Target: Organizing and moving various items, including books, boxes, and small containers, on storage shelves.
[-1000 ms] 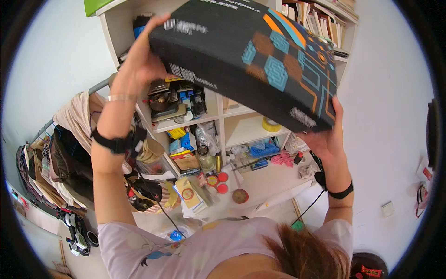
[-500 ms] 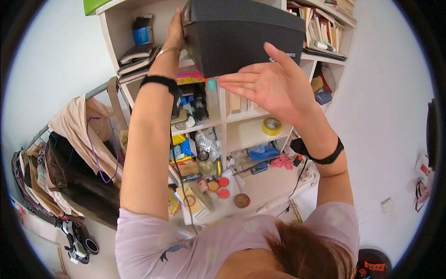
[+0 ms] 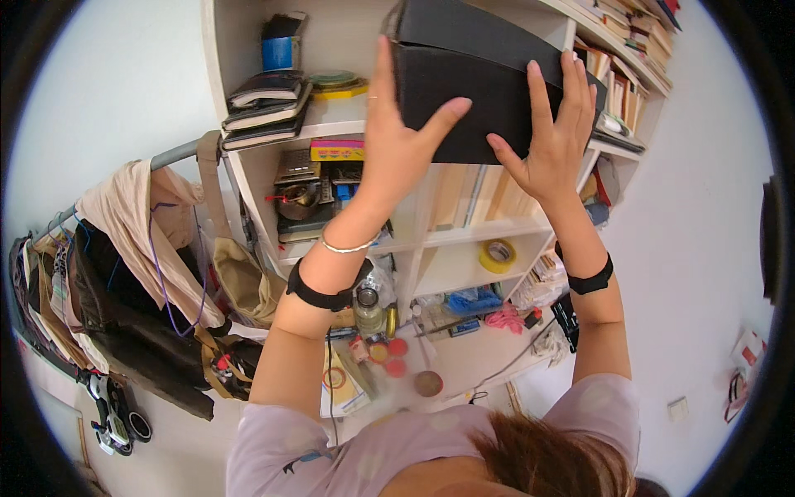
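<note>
A black lidded cardboard box, perhaps a shoebox, is held up in front of the upper shelves, slightly tilted. My left hand grips its left end, fingers along the side and thumb across the near face. Against the near face toward the right end presses my right hand, its fingers spread and thumb low. The fingers of both hands point upward. Black bands circle both wrists, and a silver bracelet sits on the left one. The box hides part of the shelf behind it.
The white shelf unit holds dark notebooks, books and a yellow tape roll. Below, a desk carries a glass jar, red round lids and a blue plastic bag. Clothes hang on a rail at left.
My right hand has turned and come onto the box's near face, from palm-up below it. Box and left hand have shifted right in the view; the left thumb now shows across the near face.
</note>
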Motion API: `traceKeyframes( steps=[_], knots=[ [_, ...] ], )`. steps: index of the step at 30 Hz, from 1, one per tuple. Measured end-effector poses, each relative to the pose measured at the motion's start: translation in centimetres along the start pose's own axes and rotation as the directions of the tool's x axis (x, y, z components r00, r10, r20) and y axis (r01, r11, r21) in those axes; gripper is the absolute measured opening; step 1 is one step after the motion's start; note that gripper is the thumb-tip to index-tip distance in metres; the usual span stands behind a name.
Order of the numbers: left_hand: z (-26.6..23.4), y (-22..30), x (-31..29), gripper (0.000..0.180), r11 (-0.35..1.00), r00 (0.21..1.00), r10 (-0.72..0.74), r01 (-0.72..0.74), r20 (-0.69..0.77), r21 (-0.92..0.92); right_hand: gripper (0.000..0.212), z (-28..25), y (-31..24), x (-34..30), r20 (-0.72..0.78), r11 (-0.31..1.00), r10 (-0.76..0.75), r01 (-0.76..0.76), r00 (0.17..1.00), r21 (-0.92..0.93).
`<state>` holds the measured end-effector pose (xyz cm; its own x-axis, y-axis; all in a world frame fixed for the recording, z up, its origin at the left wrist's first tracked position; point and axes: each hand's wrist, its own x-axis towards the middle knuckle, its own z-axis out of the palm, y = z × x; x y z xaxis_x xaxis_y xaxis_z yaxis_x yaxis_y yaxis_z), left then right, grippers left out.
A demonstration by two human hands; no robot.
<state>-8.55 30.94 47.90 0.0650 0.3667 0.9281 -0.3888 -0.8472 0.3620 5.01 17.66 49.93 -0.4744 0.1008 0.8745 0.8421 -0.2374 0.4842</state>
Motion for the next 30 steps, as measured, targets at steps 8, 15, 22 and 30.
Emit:
traceKeyframes(
  steps=[8,15,22,30],
  knots=[
    [2.9,-5.4,1.5,0.099,0.672,0.993,0.034,-0.104,0.11,0.733,0.083,7.4,5.7,-3.0,0.188,0.992,0.114,-0.123,0.976,0.035],
    [2.5,-5.4,1.9,0.096,0.712,0.969,-0.136,-0.051,0.208,0.701,0.073,6.7,6.2,-2.5,0.165,0.996,0.016,-0.03,0.986,0.08],
    [1.2,-4.1,3.4,0.107,0.791,0.842,-0.403,0.122,0.359,0.6,0.056,6.8,10.7,1.5,0.216,0.989,0.107,-0.126,0.97,0.077],
    [0.2,-5.9,3.1,0.093,0.894,0.908,-0.265,0.104,0.325,0.437,0.057,6.3,9.8,1.3,0.284,1.0,0.016,-0.011,0.959,-0.018]
  ],
)
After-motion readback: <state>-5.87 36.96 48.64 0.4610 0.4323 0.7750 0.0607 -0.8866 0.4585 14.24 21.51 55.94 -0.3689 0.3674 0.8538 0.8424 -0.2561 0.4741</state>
